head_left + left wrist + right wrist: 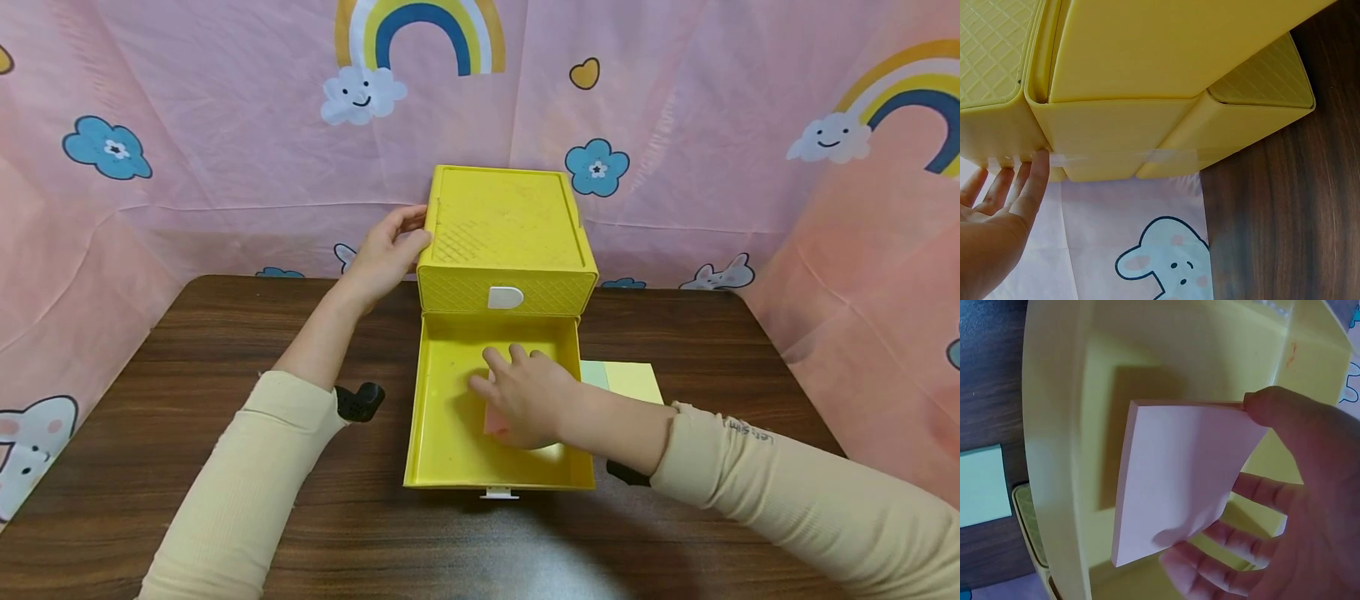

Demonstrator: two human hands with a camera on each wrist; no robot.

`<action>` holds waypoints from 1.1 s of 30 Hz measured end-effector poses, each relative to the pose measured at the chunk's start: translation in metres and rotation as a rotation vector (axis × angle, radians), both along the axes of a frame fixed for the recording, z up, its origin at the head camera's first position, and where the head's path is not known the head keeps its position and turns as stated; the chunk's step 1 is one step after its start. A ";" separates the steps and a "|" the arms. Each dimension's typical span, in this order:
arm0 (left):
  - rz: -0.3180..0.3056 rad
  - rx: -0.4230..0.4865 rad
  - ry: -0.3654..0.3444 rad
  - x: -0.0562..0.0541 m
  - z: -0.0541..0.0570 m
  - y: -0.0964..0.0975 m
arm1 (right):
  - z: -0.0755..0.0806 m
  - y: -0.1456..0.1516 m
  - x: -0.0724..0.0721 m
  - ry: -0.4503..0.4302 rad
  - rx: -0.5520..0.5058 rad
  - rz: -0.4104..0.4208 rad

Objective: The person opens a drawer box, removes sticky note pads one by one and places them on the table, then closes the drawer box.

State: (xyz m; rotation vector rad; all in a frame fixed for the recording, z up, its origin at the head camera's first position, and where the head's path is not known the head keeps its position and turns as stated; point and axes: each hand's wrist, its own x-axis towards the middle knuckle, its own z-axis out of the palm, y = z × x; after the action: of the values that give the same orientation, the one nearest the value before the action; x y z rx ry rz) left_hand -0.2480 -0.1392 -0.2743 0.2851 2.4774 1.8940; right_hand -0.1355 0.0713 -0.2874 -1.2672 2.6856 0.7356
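Observation:
A yellow two-tier drawer box (510, 218) stands at the back of the table, its lower drawer (448, 454) pulled out toward me. My left hand (386, 254) rests against the box's left side, fingers fairly straight; the left wrist view shows fingertips (1040, 159) touching the yellow wall. Inside the drawer, my right hand (532, 400) grips a pink sticky note pad (1179, 475) by its edges, thumb on one side and fingers on the other. From the head view, the hand covers most of that pad.
Right of the drawer, a pale green sticky note pad (595, 374) and a pale yellow one (636, 382) lie on the dark wooden table (337, 500), partly behind the right forearm. The upper drawer, with its white handle (506, 297), is closed. A pink patterned cloth (262, 142) hangs behind.

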 end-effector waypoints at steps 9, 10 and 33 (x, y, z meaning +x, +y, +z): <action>-0.004 0.006 0.002 0.000 0.000 0.001 | 0.013 0.009 -0.005 -0.008 -0.075 0.055; -0.004 0.004 0.002 0.000 0.000 0.001 | 0.014 0.011 -0.005 -0.002 -0.084 0.066; 0.007 -0.019 -0.008 0.000 0.001 0.000 | 0.035 0.045 -0.018 -0.045 -0.209 0.023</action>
State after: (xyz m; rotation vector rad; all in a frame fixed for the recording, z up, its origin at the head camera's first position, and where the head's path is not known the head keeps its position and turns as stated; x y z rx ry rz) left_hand -0.2481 -0.1390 -0.2737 0.2676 2.4930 1.8695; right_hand -0.1536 0.1158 -0.2524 -1.3425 2.7748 0.4308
